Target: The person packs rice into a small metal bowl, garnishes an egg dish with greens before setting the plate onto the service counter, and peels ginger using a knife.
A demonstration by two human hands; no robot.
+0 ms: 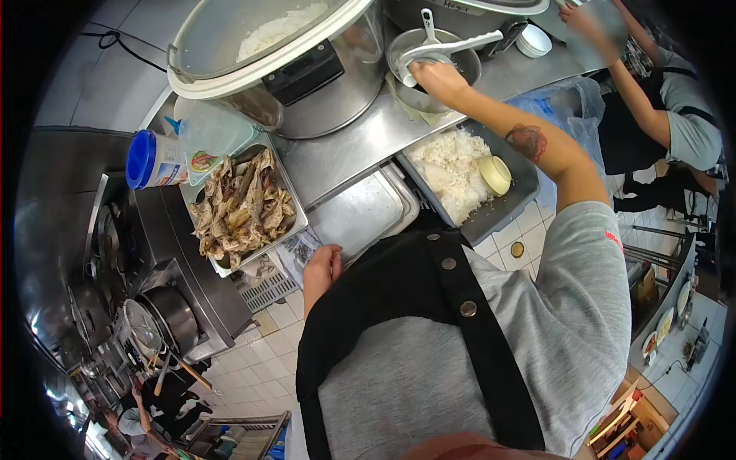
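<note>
My right hand reaches into a metal pot on the steel counter. Its fingers are closed at the white utensils there, and what exactly they grip is hidden. A long white plastic handle lies across the pot, and a white spoon handle stands up at its far side. My left hand rests by the counter's front edge, fingers loosely bent with nothing seen in them. Close to it are a flat metal lid and a metal tray heaped with dried-looking brown fish.
A large rice cooker holds white rice. A grey tub contains cooked rice and a cream-coloured cup. A blue-lidded jar stands left. White bowls stand right. Other people work at right and lower left.
</note>
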